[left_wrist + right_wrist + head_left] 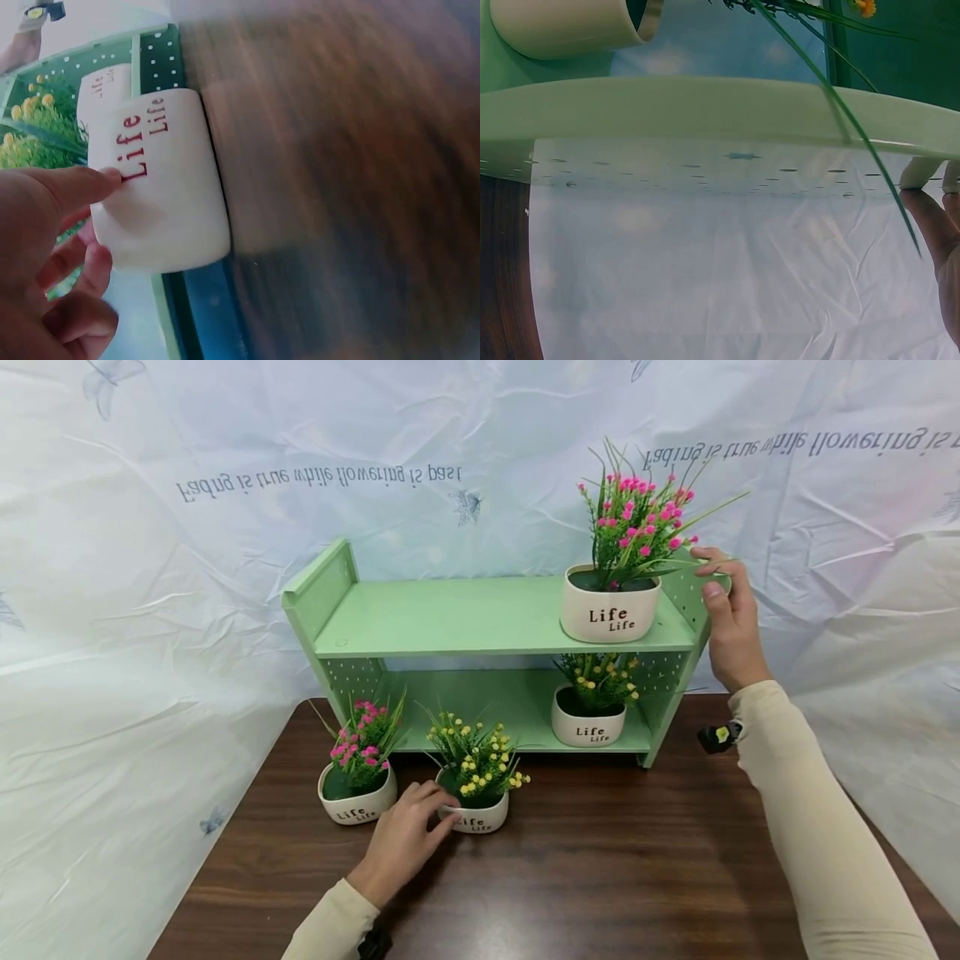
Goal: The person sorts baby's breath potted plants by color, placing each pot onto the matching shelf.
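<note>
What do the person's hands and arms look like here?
The left hand and right hand wear no gloves. The left sleeve and right sleeve are plain cream. The right wrist device is black with a yellow patch; the left wrist device is black.

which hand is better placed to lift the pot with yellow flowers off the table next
Likely the left hand: its fingers are at the rim of the yellow-flowered pot on the table. The right hand holds the right side of the green shelf, away from that pot.
</note>
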Demonstrator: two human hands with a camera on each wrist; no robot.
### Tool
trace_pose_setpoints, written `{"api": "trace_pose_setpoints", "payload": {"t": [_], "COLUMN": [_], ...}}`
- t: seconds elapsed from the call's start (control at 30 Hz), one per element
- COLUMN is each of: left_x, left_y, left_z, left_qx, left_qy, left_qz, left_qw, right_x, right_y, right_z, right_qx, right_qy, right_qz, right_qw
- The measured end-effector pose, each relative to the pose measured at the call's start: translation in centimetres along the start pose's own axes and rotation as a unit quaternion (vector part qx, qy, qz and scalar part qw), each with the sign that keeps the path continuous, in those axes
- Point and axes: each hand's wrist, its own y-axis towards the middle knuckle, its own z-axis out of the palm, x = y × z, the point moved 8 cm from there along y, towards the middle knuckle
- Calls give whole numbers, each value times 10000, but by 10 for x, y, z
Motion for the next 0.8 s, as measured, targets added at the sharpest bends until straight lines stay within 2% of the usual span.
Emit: {"api": "trace_pose_setpoints", "payload": {"t": [0.1, 0.17, 0.5, 0.63, 0.8], "left_x": [-6, -9, -10, -10, -7], "left_y": [-1, -1, -1, -2, -1], "left_z": [-4, -6, -7, -6, -6], "left_qx": [-247, -363, -446, -413, -339], "left_qy": [390, 494, 366, 443, 644], "left_qz": [234, 359, 605, 610, 410], "left_qw": [9987, 9975, 9965, 9963, 9965], "right_x": [0, 0, -2, -3, -6], "right_y": [0, 0, 0, -1, 0], "right_z": [1, 1, 0, 0, 0], "right_qx": [42, 53, 12, -2, 16], "right_qy": [-8, -5, 63, 26, -18], "right_qz": [17, 15, 75, 162, 251], "right_qw": [10000, 10000, 10000, 9999, 9997]}}
